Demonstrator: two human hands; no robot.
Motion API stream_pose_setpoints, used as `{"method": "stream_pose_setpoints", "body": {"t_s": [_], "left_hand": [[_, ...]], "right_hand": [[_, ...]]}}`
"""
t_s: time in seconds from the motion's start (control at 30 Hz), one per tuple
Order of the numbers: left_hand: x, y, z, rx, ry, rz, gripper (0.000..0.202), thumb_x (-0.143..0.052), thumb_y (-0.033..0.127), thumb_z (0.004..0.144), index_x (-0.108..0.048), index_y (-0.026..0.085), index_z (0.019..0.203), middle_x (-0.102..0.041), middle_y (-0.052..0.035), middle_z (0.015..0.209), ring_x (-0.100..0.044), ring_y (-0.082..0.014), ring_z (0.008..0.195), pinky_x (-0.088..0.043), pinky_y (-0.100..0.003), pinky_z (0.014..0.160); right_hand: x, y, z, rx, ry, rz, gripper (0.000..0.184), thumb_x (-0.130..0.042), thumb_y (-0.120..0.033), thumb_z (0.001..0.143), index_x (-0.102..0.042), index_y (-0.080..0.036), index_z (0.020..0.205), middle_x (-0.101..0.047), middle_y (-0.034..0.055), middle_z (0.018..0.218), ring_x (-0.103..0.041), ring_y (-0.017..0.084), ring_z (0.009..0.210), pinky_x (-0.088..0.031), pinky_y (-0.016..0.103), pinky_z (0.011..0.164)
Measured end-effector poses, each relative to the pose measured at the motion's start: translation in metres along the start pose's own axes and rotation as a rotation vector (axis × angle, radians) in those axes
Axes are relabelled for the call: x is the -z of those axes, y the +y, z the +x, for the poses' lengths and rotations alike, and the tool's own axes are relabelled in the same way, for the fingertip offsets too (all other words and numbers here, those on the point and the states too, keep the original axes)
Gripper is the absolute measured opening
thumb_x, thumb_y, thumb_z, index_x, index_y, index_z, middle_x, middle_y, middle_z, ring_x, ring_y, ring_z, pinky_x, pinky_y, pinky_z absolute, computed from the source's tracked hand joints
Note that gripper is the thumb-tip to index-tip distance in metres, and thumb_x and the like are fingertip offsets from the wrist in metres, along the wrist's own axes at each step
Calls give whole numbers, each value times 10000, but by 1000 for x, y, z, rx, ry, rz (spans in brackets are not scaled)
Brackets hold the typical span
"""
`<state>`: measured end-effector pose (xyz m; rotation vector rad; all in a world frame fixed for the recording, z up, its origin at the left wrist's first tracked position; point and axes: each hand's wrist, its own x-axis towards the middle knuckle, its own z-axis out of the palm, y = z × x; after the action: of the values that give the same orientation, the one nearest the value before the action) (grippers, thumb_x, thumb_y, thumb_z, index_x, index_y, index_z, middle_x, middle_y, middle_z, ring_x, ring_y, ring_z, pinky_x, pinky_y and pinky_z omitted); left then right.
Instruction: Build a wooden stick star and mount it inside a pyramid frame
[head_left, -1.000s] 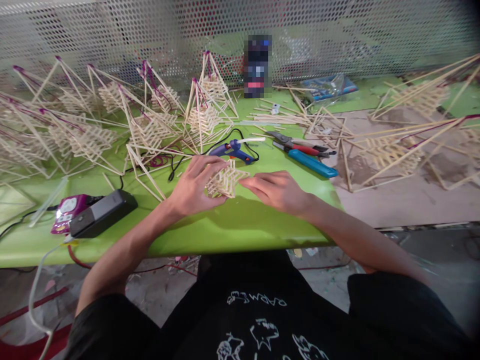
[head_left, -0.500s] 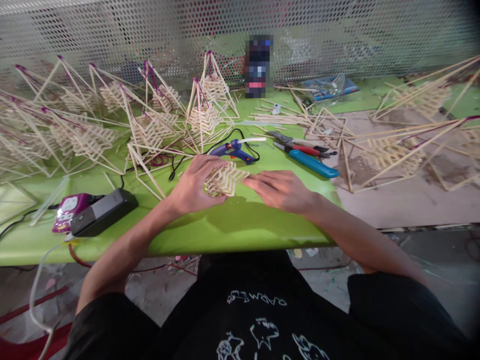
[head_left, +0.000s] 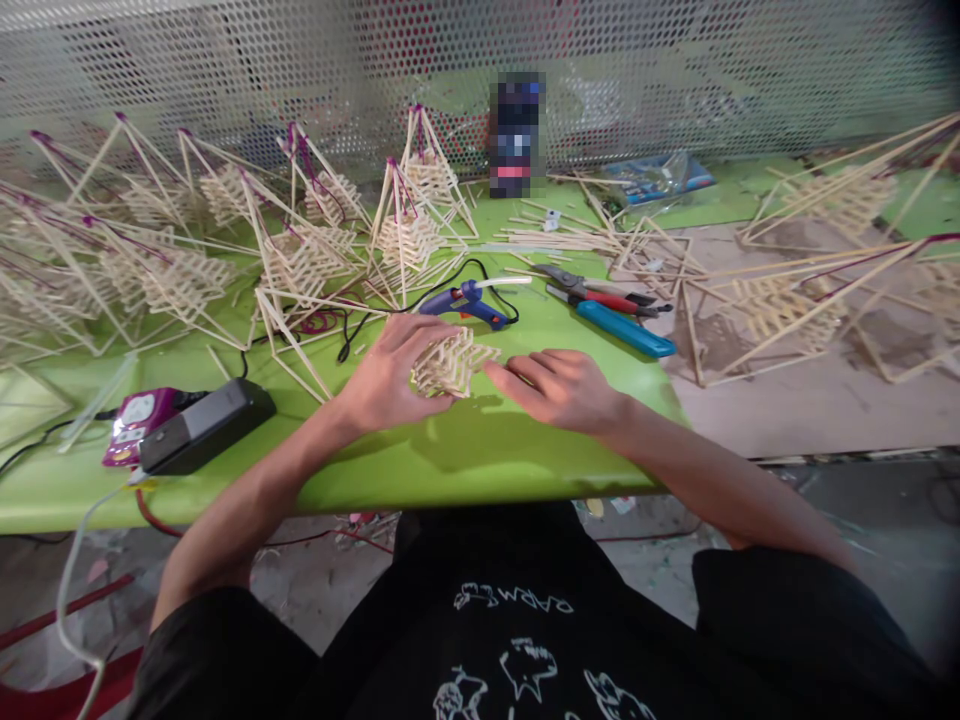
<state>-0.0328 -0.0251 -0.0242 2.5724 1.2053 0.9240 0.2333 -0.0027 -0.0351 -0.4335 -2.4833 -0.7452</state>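
Note:
My left hand [head_left: 382, 385] is wrapped round a small lattice stack of pale wooden sticks [head_left: 448, 362], thumb below and fingers over the top. It holds the stack on its side just above the green table. My right hand [head_left: 559, 390] is at the right end of the stack, fingers curled in and one digit pointing at the stick ends. Whether that tip touches the wood I cannot tell; nothing shows in this hand. Just behind the stack lies a blue glue gun [head_left: 469, 300] with a whitish glue stick in its back.
Stick pyramids with hanging lattices [head_left: 409, 235] crowd the left and back; more stand on a board [head_left: 720, 425] at right. Red-handled pruning shears [head_left: 600, 298] and a blue-handled tool [head_left: 626, 330] lie right of the glue gun. A black power block [head_left: 210, 425] sits at left.
My right hand has drawn slightly back from the stack's right end and its fingers have curled more. The left hand keeps its hold on the stack, almost unmoved.

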Motion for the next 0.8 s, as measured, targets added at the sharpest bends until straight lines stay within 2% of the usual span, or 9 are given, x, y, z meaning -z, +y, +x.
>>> {"method": "stream_pose_setpoints", "body": {"t_s": [0.1,0.33,0.47,0.63,0.8], "left_hand": [[0,0,0,2,4,2,703,-830,280,694,-552,232,1338,-629,-103,1294,-590,-281,1207,-483,-487,1071],[1,-2,-1,16,2,-3,696,-824,284,710,-550,236,1347,-625,-99,1302,-587,-287,1213,-480,-487,1076],[2,-2,-1,29,-15,2,695,-819,282,721,-543,234,1357,-618,-100,1314,-581,-290,1228,-473,-489,1088],[1,-2,-1,39,11,-4,781,-835,297,698,-497,233,1399,-627,-103,1324,-585,-299,1221,-496,-499,1060],[0,-1,-1,56,16,-16,742,-836,305,692,-509,219,1353,-648,-110,1307,-601,-301,1195,-531,-477,999]], "right_hand": [[-5,1,-2,-42,25,101,223,-529,-86,960,-665,-154,1123,-724,-4,733,-615,131,593,-428,287,561],[-12,3,-3,-133,40,337,303,-546,-84,939,-658,-189,1200,-770,7,922,-681,123,714,-473,259,632],[-12,3,-3,-123,68,343,310,-555,-59,923,-654,-178,1191,-783,12,958,-701,125,750,-489,250,648],[-14,2,-6,-205,72,335,233,-557,-69,941,-645,-176,1129,-794,0,885,-691,119,684,-483,243,600],[-10,3,-3,-165,119,264,243,-551,-49,933,-665,-157,1118,-804,26,971,-727,130,758,-536,244,670]]}}
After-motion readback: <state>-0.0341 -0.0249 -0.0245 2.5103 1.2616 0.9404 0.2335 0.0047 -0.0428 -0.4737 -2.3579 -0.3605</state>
